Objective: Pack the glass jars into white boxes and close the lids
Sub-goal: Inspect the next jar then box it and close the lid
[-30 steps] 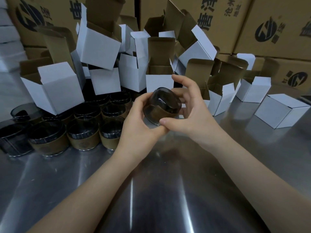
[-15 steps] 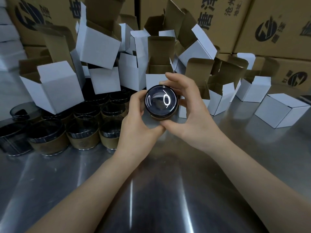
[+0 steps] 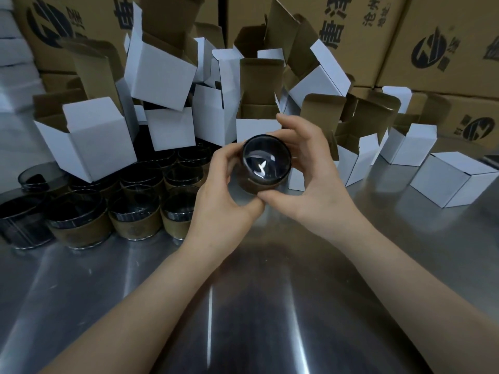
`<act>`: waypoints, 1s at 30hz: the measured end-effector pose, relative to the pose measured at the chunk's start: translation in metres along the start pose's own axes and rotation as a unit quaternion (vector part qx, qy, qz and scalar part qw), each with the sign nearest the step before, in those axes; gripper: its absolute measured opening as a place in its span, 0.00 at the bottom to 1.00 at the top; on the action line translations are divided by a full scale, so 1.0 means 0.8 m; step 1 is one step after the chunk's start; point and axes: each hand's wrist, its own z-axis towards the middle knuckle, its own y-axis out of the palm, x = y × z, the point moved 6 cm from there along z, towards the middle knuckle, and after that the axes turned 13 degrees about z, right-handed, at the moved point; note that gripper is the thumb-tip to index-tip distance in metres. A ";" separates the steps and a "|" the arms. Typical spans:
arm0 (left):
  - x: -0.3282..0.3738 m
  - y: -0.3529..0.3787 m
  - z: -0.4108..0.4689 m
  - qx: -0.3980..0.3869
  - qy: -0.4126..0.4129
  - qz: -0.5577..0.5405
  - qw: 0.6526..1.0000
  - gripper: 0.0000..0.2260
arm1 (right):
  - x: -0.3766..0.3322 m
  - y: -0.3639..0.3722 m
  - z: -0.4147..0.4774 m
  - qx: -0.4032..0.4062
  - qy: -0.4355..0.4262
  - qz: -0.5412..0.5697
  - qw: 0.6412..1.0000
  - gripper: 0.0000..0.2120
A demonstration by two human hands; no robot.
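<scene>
A dark glass jar with a brown paper band is held in mid-air above the steel table, its round glass end facing me. My left hand grips its left side, thumb near the rim. My right hand holds its right side, fingers curved over the top and thumb under it. Several more banded jars stand on the left. Behind them lies a heap of open white boxes with brown flaps raised. One closed white box sits at the right.
The steel table stretches bare toward me. Large brown printed cartons wall off the back. Two small open white boxes stand at the back right. A stack of flat white material lies at the far left.
Both hands have turned the jar so its round end now faces me instead of tilting up and away. The jar has stayed in front of the box heap.
</scene>
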 end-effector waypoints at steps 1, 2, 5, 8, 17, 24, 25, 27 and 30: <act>0.001 0.000 0.000 -0.004 0.003 0.005 1.000 0.32 | 0.003 -0.002 0.000 0.008 0.017 0.013 1.000 0.42; 0.002 0.000 0.000 -0.006 0.005 0.006 1.000 0.32 | 0.006 -0.003 0.000 0.018 0.036 0.032 0.999 0.42; 0.006 0.001 -0.001 -0.007 0.006 0.006 1.000 0.34 | 0.015 -0.006 0.000 0.049 0.092 0.099 0.990 0.44; 0.012 0.002 -0.003 -0.005 0.019 0.014 1.000 0.34 | 0.026 -0.007 0.000 0.067 0.144 0.154 0.975 0.43; 0.016 -0.005 -0.002 0.015 0.015 -0.042 0.999 0.35 | 0.041 0.003 -0.003 0.057 0.244 0.351 0.902 0.23; 0.015 -0.008 0.000 0.018 -0.017 -0.143 0.989 0.33 | 0.043 -0.001 -0.005 0.029 0.296 0.352 0.888 0.27; 0.016 -0.009 0.000 0.021 -0.019 -0.149 0.988 0.32 | 0.044 -0.002 -0.005 0.022 0.304 0.348 0.887 0.28; 0.017 -0.010 0.000 0.027 -0.025 -0.161 0.986 0.31 | 0.045 -0.004 -0.005 0.001 0.316 0.337 0.887 0.26; 0.016 -0.012 0.000 0.036 -0.037 -0.181 0.982 0.30 | 0.047 -0.004 -0.005 -0.025 0.322 0.305 0.896 0.24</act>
